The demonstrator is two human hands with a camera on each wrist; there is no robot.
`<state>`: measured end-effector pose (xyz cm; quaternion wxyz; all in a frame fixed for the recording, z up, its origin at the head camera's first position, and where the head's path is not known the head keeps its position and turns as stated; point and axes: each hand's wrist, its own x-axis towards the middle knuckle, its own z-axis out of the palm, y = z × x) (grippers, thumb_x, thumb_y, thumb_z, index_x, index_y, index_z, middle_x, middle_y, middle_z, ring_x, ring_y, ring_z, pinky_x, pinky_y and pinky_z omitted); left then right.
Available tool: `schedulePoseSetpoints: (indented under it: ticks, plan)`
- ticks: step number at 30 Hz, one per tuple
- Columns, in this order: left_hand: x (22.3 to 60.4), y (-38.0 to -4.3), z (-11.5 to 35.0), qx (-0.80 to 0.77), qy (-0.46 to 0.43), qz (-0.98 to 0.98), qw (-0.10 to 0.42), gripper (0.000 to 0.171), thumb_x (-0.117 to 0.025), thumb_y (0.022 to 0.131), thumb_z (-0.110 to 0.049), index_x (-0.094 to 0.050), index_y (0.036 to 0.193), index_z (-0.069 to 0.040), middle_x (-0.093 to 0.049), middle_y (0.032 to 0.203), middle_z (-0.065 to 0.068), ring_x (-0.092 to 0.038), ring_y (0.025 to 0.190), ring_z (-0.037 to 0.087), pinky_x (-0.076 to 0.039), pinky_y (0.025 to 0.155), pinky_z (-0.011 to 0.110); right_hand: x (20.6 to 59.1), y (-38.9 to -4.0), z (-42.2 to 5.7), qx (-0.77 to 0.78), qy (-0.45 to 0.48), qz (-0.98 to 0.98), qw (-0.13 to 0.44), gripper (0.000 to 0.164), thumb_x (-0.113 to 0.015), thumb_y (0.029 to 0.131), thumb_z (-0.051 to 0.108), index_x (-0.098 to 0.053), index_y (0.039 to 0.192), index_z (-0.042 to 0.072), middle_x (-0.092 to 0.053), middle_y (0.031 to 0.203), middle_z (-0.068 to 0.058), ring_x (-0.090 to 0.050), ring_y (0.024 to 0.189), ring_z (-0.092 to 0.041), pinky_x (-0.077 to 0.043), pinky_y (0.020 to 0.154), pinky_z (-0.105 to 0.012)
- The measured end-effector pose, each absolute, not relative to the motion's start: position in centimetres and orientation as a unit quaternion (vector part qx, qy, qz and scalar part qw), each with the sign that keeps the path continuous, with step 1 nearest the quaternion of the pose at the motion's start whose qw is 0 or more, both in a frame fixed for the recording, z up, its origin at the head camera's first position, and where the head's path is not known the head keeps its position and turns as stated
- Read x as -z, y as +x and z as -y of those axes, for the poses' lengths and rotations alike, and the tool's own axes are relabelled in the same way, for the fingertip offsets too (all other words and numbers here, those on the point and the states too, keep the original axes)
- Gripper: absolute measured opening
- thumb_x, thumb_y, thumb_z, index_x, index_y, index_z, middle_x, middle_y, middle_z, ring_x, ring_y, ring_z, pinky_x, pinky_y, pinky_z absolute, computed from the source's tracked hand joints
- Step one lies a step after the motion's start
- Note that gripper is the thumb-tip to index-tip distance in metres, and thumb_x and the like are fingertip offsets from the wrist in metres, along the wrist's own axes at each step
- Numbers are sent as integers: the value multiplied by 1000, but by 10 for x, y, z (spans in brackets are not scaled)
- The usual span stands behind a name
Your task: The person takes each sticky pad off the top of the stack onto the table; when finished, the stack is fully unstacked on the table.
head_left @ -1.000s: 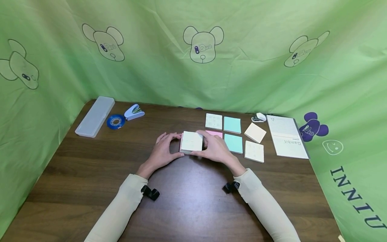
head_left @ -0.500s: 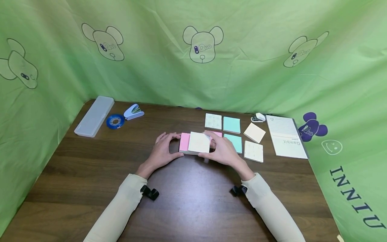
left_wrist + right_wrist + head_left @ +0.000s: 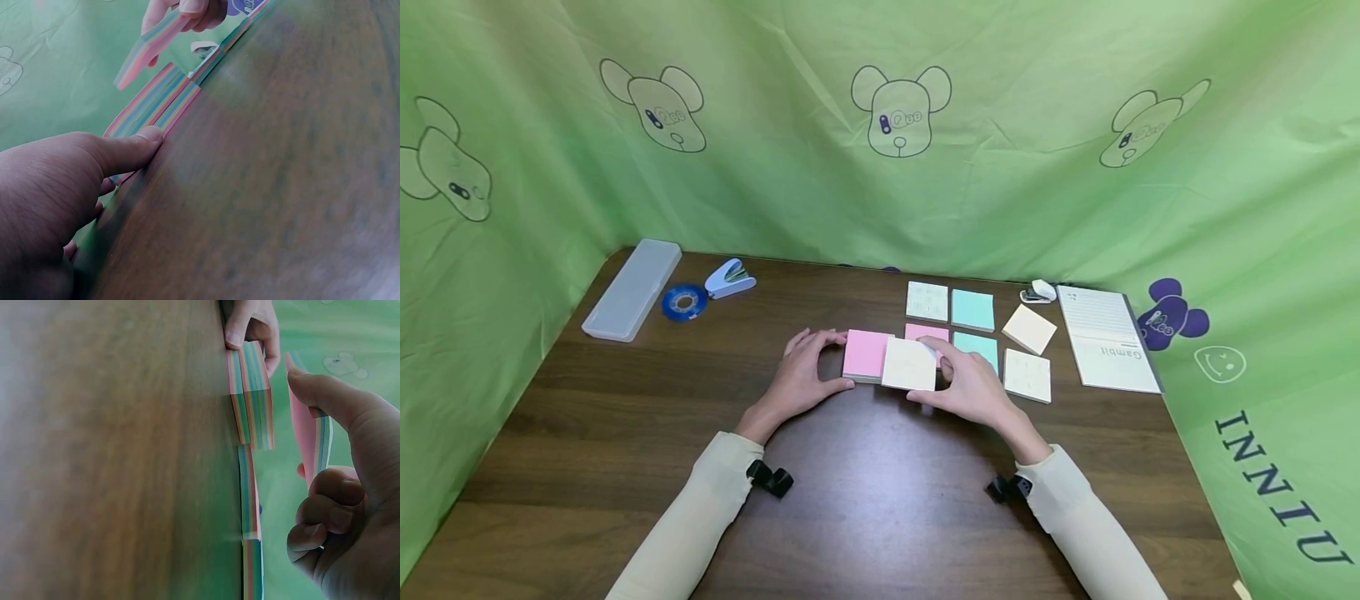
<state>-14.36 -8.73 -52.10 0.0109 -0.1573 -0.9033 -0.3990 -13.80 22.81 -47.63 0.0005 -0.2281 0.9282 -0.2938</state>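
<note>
Toward the table's middle in the head view, a stack of sticky note pads [image 3: 865, 353] shows a pink top and striped edges. My left hand [image 3: 801, 375] holds the stack from its left, the thumb [image 3: 134, 150] at the near side. Between thumb and fingers, my right hand [image 3: 976, 387] pinches a cream-topped sticky note pad [image 3: 908, 365], raised just right of the stack. Its underside looks pink in the right wrist view. Behind that hand lie a pink pad [image 3: 927, 332], partly covered, and a turquoise pad [image 3: 976, 348].
More pads lie to the right: white [image 3: 927, 301], turquoise [image 3: 972, 310], tilted cream [image 3: 1029, 329] and white [image 3: 1027, 376]. Beyond are a small white stapler [image 3: 1039, 292] and a notepad [image 3: 1107, 340]. At left are a plastic case [image 3: 632, 290], blue tape roll [image 3: 684, 302] and light-blue stapler [image 3: 730, 278].
The cream-topped pad has come off the stack and moved right and slightly nearer in my right hand. The stack's pink top is now uncovered. My left hand has stayed in place.
</note>
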Motion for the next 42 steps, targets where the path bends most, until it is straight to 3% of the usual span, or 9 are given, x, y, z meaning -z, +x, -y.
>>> schedulePoseSetpoints:
  ticks: [8,28,42]
  plan:
    - [520,-143,87,398,-157,904,6,69,-100,86,-23,-63,142,-5,-66,154,13,-51,154,36,-13,139,53,477,-130,-239,289,-226,-930,-7,83,-100,79,45,-66,148,12,-41,70,12,-29,63,-3,-28,58,-24]
    - [521,-144,87,398,-158,904,6,69,-99,87,-23,-63,142,-5,-67,150,14,-51,154,36,-13,139,52,487,-114,-251,264,-232,-936,23,84,-99,79,50,-66,149,17,-31,67,17,-21,62,-1,-22,54,-23]
    - [523,-144,88,400,-158,903,6,68,-99,87,-23,-63,142,-6,-66,152,13,-51,154,36,-13,139,52,492,-113,-254,212,-249,-944,33,91,-101,73,54,-68,146,10,-34,67,16,-25,61,-1,-24,54,-24]
